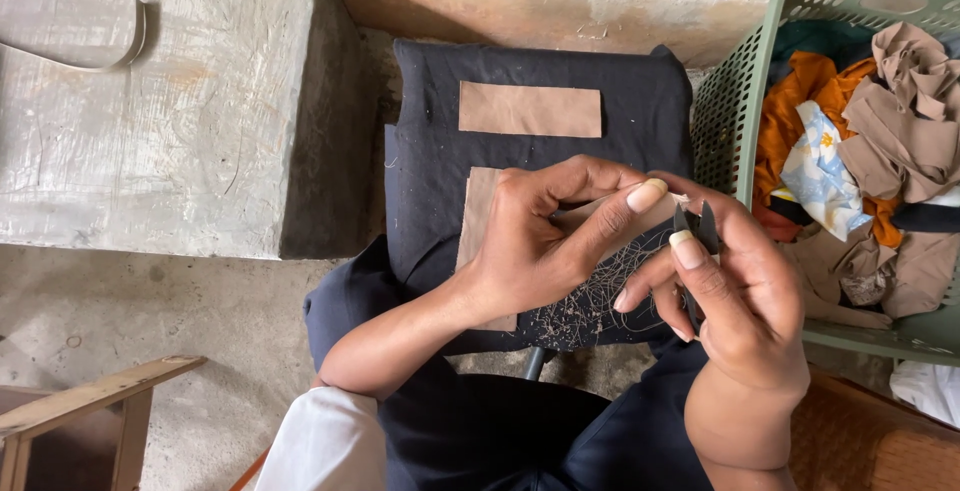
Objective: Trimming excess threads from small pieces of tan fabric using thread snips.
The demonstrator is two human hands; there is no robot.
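- The left hand (540,241) reaches in from the lower left with the forearm bent across the lap, wrist turned so the back of the hand faces up.
- Its thumb and fingers are curled together and pinched on the right edge of a tan fabric piece (478,221), lifting that edge off the dark cloth.
- The right hand (735,291) comes up from the lower right, wrist upright, fingers closed around small black thread snips (695,231); the thumb presses on one blade arm and the tips point up, just beside the left thumb.
- The tan fabric piece lies at the middle of a dark cloth-covered stool (550,81), with most of it hidden under the left hand.
- A second tan fabric strip (530,109) lies flat near the far edge of the stool, apart from both hands.
- A loose pile of cut threads (590,306) sits at the near edge of the stool, below the two hands.
- A green plastic basket (735,101) stands touching the right edge of the stool.
- Inside the basket lies a heap of fabric pieces (900,121): tan ones on top and at the right, orange cloth beneath, and a white printed piece toward the left wall.
- A concrete block (160,111) stands left of the stool.
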